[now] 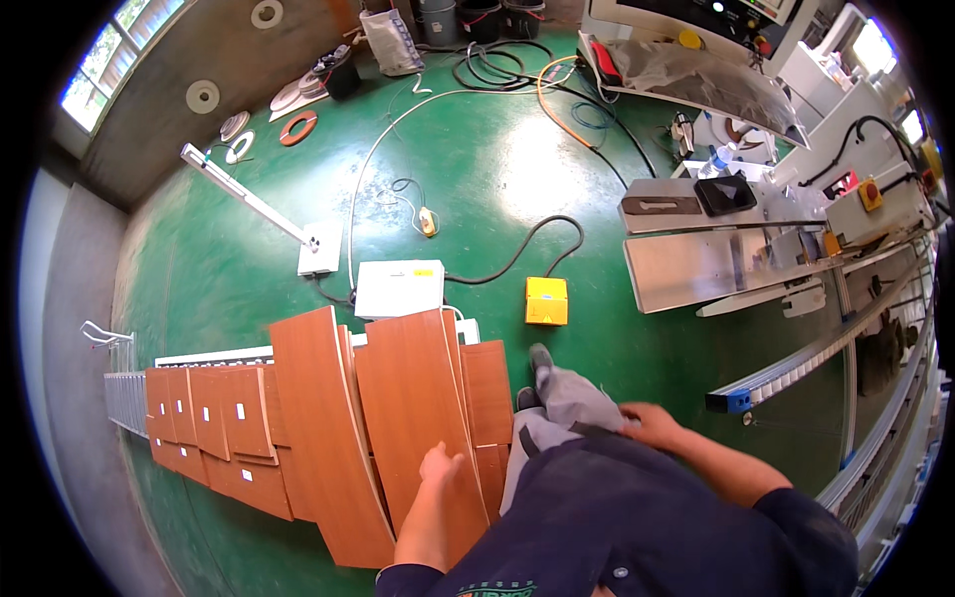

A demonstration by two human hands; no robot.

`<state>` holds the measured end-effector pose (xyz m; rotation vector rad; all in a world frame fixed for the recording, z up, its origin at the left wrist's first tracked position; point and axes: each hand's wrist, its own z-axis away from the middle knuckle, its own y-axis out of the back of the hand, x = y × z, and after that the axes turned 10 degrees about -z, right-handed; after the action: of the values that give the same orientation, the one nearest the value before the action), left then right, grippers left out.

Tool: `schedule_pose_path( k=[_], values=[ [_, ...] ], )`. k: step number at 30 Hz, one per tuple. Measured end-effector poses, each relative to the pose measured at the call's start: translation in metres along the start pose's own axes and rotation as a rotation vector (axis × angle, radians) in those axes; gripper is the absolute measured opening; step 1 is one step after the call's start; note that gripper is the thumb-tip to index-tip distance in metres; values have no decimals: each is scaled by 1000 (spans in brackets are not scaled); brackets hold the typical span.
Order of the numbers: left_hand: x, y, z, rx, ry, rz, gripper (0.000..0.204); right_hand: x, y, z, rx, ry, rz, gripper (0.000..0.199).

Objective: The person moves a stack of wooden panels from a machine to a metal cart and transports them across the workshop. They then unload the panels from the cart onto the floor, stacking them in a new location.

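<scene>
My left hand (439, 464) is over a long reddish-brown wood panel (408, 383), its thumb apart from the fingers; whether it touches the panel is hard to tell. The panel is one of a few long boards lying slanted on a stack. Left of it lies another long brown panel (320, 418). Beside my thigh, my right hand (652, 426) hangs close to my grey trousers (582, 398), fingers loosely bent, and I see nothing in it. Shorter brown panels (244, 403) with small white labels spread to the left, over a white roller conveyor (214, 356).
A white box (400, 288) and a yellow foot pedal (546, 300) sit on the green floor, joined by a black cable. A white stand (320, 249) rises behind the panels. On the right are a machine with metal tables (716, 267) and a rail (786, 376). Hoses (502, 65) coil farther back.
</scene>
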<state>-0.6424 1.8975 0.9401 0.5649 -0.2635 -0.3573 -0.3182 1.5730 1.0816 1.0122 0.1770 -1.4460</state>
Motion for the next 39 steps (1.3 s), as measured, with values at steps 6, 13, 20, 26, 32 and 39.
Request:
schedule_pose_path(
  k=[6, 13, 20, 26, 32, 39],
  values=[
    [16, 17, -1, 189, 34, 329, 74, -144, 54, -115, -57, 354, 39, 45],
    [37, -53, 43, 177, 454, 722, 40, -172, 108, -215, -213, 532, 243, 42],
    [88, -68, 51, 137, 332, 1176, 39, -154, 127, -237, -372, 511, 668, 46],
    [80, -43, 23, 313, 320, 998, 54, -162, 140, -222, -294, 504, 690, 43],
    [44, -87, 26, 329, 441, 998, 65, -140, 161, -217, -207, 606, 836, 37],
    [48, -123, 61, 164, 534, 917, 70, -131, 157, -220, -119, 699, 781, 26]
  ],
)
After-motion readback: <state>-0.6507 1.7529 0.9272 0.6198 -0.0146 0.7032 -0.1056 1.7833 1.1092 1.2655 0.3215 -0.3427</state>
